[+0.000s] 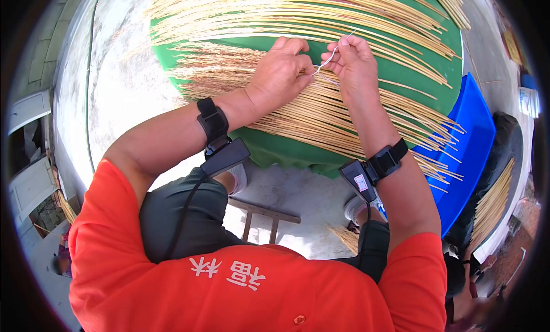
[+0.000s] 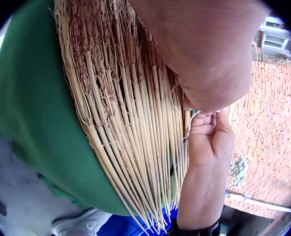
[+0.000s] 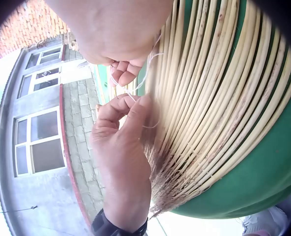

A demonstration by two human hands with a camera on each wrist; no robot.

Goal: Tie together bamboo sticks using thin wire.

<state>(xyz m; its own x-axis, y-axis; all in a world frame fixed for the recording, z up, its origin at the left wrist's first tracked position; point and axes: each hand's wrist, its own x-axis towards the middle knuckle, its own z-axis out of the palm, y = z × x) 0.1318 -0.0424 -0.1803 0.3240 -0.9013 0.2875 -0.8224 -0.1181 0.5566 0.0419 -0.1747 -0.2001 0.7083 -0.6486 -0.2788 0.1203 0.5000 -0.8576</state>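
Observation:
White string [image 1: 329, 61] runs between the two hands above a fanned bundle of straw-coloured stalks [image 1: 321, 111] on a green cloth. The left hand [image 1: 282, 69] pinches the string near the bundle's far edge, thumb against the curled fingers. On the other side, the right hand [image 1: 356, 65] pinches the string's other part, with a short end sticking up past the thumb. In the right wrist view the string [image 3: 130, 92] forms a loose loop between the left hand [image 3: 123, 132] and the right hand [image 3: 126, 39]. Reddish seed heads [image 2: 94, 44] lie at the bundle's left end.
More long stalks [image 1: 275, 11] lie across the far part of the green-covered table [image 1: 452, 74]. A blue tub [image 1: 467, 143] stands right of it, with further stalks [image 1: 494, 203] beyond. A wooden stool frame [image 1: 263, 210] is on the floor between the person's legs.

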